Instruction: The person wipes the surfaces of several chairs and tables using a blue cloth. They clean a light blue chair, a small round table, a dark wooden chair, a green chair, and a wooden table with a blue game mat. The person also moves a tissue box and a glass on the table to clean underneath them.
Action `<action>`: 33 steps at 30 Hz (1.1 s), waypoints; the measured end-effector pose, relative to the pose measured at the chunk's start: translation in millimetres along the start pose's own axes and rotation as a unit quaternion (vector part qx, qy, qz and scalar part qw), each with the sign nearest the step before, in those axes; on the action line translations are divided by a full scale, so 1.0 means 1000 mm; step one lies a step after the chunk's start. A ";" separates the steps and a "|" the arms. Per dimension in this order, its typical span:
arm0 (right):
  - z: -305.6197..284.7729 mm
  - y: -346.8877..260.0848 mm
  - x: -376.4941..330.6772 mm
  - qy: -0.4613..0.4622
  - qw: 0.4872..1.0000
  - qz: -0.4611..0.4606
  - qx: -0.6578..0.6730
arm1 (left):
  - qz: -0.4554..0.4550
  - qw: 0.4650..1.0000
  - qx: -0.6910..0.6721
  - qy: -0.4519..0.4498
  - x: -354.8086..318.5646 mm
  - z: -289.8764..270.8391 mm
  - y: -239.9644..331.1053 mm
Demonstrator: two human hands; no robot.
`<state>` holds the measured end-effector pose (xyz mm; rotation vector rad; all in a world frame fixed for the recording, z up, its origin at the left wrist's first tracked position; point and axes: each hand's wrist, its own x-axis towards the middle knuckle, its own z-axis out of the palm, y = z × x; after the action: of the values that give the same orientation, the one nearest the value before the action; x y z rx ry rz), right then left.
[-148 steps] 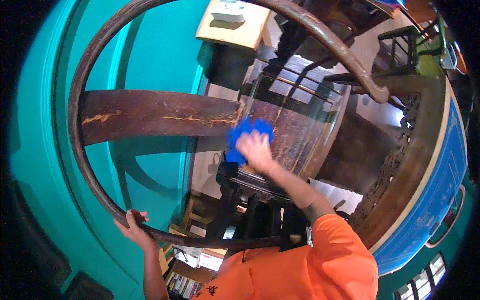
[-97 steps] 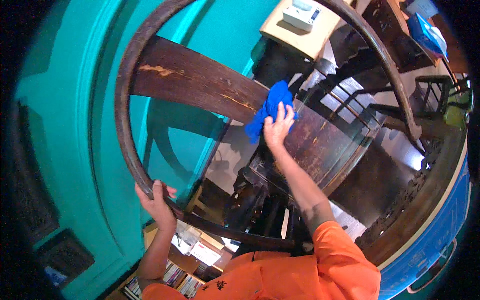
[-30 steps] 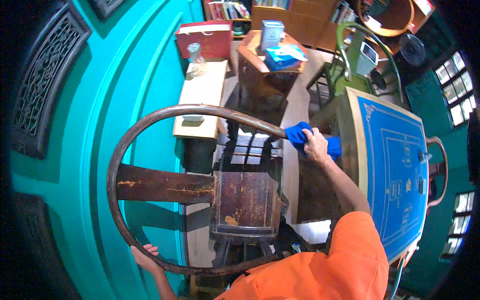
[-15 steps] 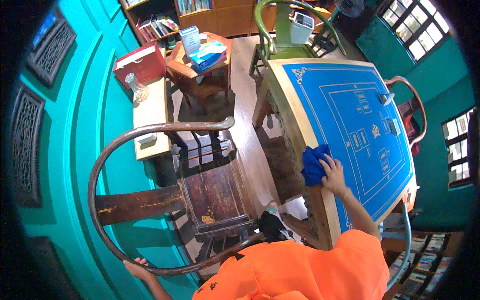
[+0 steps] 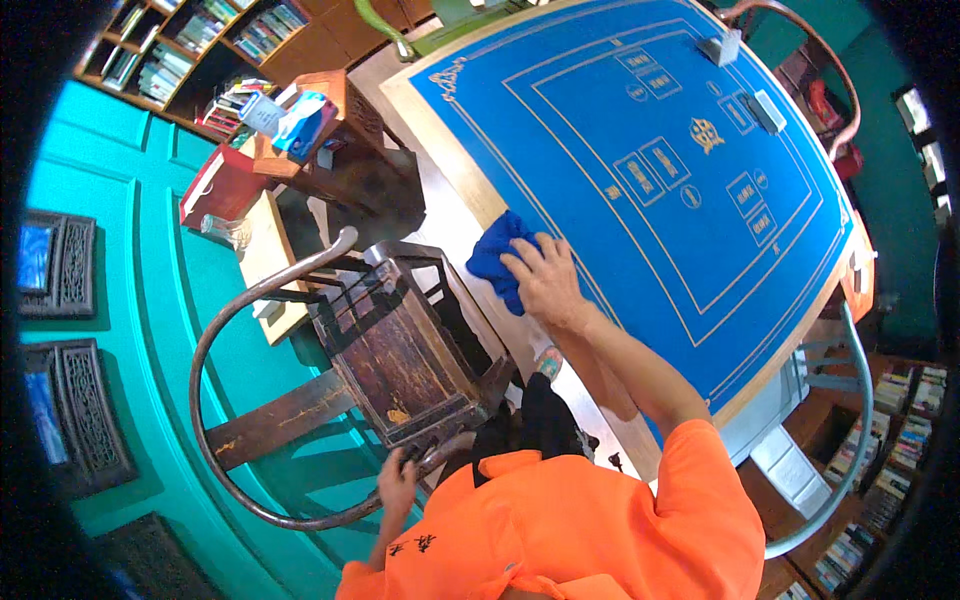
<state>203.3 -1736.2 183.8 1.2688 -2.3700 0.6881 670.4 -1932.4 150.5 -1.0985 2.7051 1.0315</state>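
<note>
My right hand [image 5: 548, 283] presses a crumpled blue cloth [image 5: 494, 258] against the wooden edge of a table [image 5: 462, 185] with a blue patterned top. Its fingers are bent over the cloth. To the left stands a worn dark wooden armchair [image 5: 390, 350] with a curved rail. Low on that rail, close to my body, my left hand [image 5: 397, 484] is closed around the arm; part of its grip is hidden.
A small stand [image 5: 738, 47] and a grey-white box [image 5: 768, 112] sit on the tabletop. Beyond the armchair are a wooden bench [image 5: 265, 245] with a glass vase [image 5: 222, 230], a red bag [image 5: 215, 185] and a side table [image 5: 345, 95] holding a tissue box [image 5: 304, 125].
My left hand has moved along the chair's rail toward my body. My right hand and the cloth have stayed at the table's edge, while the view has turned and come nearer the table.
</note>
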 end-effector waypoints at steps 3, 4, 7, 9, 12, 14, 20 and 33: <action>-0.036 -0.007 -0.060 -0.030 0.999 0.010 0.027 | -0.007 0.988 0.023 -0.151 0.008 0.034 0.022; -0.057 -0.010 -0.081 -0.068 0.997 0.019 0.038 | 0.033 0.989 0.058 -0.129 0.008 0.041 0.016; -0.115 -0.019 -0.148 -0.099 0.993 0.030 0.057 | 0.121 0.985 0.104 -0.059 0.002 0.057 0.003; -0.139 -0.026 -0.187 -0.125 0.988 0.051 0.070 | 0.114 0.986 0.116 -0.045 -0.001 0.060 0.002; -0.141 -0.027 -0.211 -0.105 0.989 0.073 0.071 | 0.097 0.985 0.125 -0.068 0.002 0.064 0.002; -0.133 -0.032 -0.212 -0.085 0.990 0.087 0.068 | 0.109 0.982 0.140 -0.059 -0.004 0.062 0.000; -0.140 -0.032 -0.201 -0.114 0.988 0.081 0.062 | 0.027 0.992 0.062 -0.110 0.003 0.059 -0.001; -0.213 -0.030 -0.059 0.132 0.681 0.455 0.558 | -0.029 0.744 -0.543 -0.389 0.106 0.047 0.269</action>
<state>278.9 -1588.9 333.5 -0.0218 -2.1127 2.6593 411.5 -1826.7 236.7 -0.4866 1.2762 2.4367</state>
